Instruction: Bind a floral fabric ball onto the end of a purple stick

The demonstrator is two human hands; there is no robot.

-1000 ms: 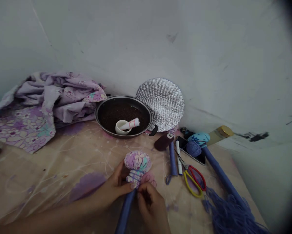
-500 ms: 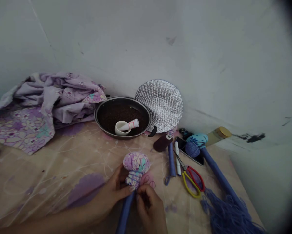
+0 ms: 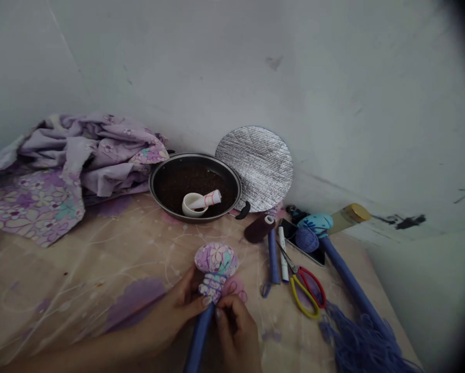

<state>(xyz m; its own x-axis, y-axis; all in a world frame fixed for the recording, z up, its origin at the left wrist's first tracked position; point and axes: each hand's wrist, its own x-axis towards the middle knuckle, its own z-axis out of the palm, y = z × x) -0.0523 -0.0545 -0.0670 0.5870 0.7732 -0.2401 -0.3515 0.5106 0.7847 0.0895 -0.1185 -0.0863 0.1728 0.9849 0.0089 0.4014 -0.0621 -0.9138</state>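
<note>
My left hand (image 3: 189, 305) is closed round the neck of a padded stick (image 3: 216, 260), thumb pressed on its front. The stick has a round head of purple flowered cloth, gathered below by several turns of blue yarn (image 3: 213, 278). Its blue shaft (image 3: 199, 336) slants down out of view. Close against the right side of the neck, my right hand (image 3: 238, 324) has thumb and fingers pinched together. What lies in that pinch is too small to make out. Thin dark loops show on the pink patch just beyond it.
Scissors (image 3: 308, 290), a white marker (image 3: 282, 254), a dark thread cone (image 3: 259, 229) and a phone (image 3: 318, 255) lie to the right. Beyond them rests another padded stick (image 3: 349, 280) by tangled blue yarn (image 3: 366, 342). A pan (image 3: 195, 158) holds a white cup (image 3: 189, 207); crumpled cloth (image 3: 61, 191) lies left.
Both hands and the padded stick have stayed almost in place, with only a very slight shift left in view. The grips look the same.
</note>
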